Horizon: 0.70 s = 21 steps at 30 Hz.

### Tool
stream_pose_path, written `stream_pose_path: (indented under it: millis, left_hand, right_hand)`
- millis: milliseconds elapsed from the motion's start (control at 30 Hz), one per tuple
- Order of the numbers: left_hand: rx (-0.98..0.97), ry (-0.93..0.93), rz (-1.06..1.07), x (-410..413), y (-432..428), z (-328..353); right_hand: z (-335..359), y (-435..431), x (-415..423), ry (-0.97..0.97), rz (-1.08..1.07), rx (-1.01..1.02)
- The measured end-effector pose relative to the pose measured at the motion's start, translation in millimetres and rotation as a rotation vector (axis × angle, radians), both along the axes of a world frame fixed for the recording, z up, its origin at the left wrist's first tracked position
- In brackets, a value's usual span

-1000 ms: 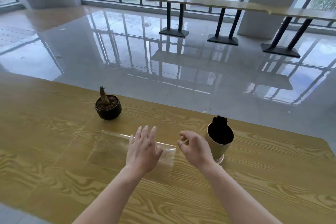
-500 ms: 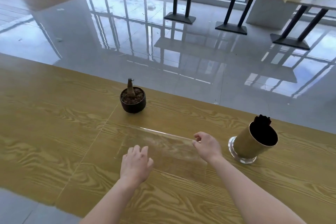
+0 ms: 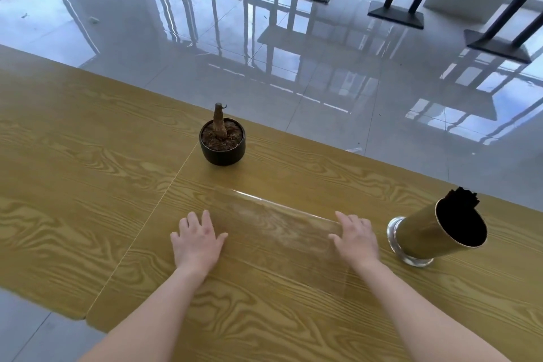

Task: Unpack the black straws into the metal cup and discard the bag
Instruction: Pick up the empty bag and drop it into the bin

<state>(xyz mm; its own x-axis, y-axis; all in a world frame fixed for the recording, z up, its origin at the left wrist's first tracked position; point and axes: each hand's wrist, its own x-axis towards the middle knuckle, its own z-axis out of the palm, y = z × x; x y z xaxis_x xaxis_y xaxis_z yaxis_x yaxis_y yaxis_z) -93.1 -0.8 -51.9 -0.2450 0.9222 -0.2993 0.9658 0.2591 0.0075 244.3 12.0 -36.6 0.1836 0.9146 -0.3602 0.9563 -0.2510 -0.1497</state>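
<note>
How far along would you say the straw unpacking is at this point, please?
Done: the black straws already stand in the metal cup. In hand: the clear bag lies flat and looks empty on the table, with the left hand at one end and the right hand at the other, both open, neither gripping. Left: picking up the bag and discarding it; no bin is in view.

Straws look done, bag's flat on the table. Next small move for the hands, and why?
Probably gather the bag: draw the left hand and right hand toward each other to bunch it, then lift. The black straws already stand in the metal cup, and the clear, empty bag lies flat between the hands, open at its two ends, so only discarding it seems left.
</note>
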Motion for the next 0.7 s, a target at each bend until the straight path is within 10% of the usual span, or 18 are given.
stream_pose_path:
  millis: [700]
  left_hand:
    - [0.431,-0.949,0.719,13,-17,24]
  right_hand:
    - [57,18,-42,0.269,-0.034,0.220]
